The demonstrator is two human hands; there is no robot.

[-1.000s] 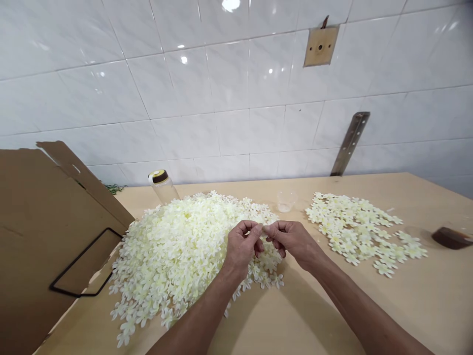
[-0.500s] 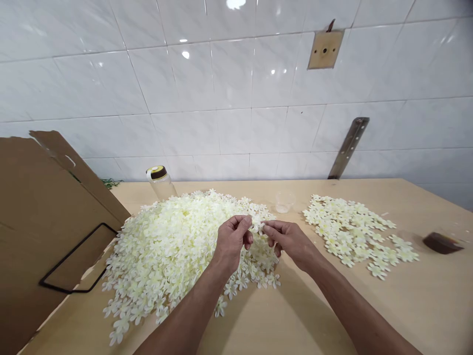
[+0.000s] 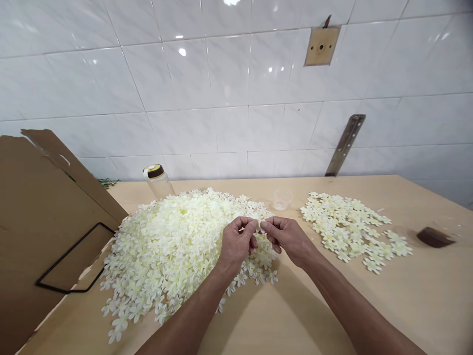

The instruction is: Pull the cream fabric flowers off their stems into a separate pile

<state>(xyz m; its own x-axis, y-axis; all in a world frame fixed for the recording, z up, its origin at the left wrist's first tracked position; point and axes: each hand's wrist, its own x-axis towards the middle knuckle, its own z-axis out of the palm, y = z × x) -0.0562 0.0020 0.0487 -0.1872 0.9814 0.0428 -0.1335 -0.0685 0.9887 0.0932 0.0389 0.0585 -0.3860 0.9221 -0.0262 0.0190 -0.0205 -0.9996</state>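
A large heap of white-yellow artificial flowers (image 3: 173,241) lies on the wooden table, left of centre. Over its right side, my left hand (image 3: 238,239) pinches a small white flower (image 3: 260,228) between thumb and forefinger. My right hand (image 3: 286,236) grips the same flower from the other side, its thumb and forefinger closed. The fingertips of both hands nearly meet, and they cover most of the flower. To the right, a thinner spread of the same flowers (image 3: 345,224) lies on the table.
Behind the heap stands a clear bottle (image 3: 158,180) with a brown and yellow lid. A small transparent cup (image 3: 283,199) sits near the wall. A dark brown object (image 3: 435,237) lies far right. On the left are a cardboard box (image 3: 48,222) and a black wire frame (image 3: 70,254).
My hands have come closer together, the fingertips now nearly touching around the flower. The whole view has shifted slightly.
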